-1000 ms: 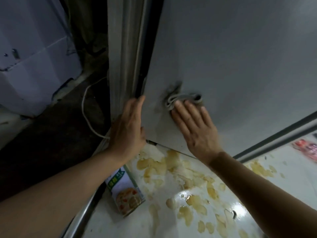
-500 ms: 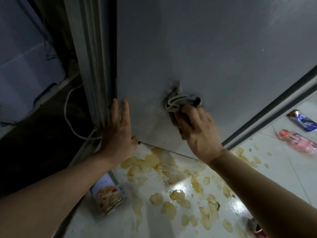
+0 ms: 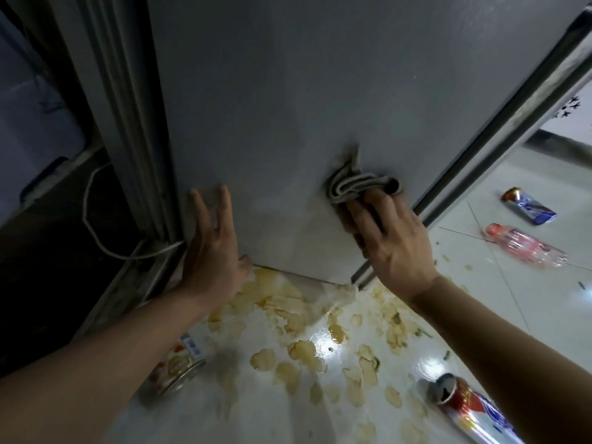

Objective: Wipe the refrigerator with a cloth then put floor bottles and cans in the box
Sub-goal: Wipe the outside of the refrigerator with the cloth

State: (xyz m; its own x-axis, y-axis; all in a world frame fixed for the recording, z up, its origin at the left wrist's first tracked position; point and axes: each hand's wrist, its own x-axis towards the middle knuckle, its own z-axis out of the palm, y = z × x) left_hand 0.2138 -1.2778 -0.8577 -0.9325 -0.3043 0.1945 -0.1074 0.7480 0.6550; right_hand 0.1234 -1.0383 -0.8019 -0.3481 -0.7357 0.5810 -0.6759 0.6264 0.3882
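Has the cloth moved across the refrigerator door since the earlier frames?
Yes. The cloth under the right hand has slid rightward, away from the door's left edge toward the dark seal strip.

The floor [image 3: 528, 302] is made of big white shiny tiles with thin dark lines between them. Yellow-brown sticky spots [image 3: 288, 302] are splashed all over it (some look wet and shine in the light). A bright glare [image 3: 330, 344] bounces off the tiles. On the left it is dark, and a thin white cord [image 3: 93, 219] loops along there. A pale wall [image 3: 35, 123] stands behind it.
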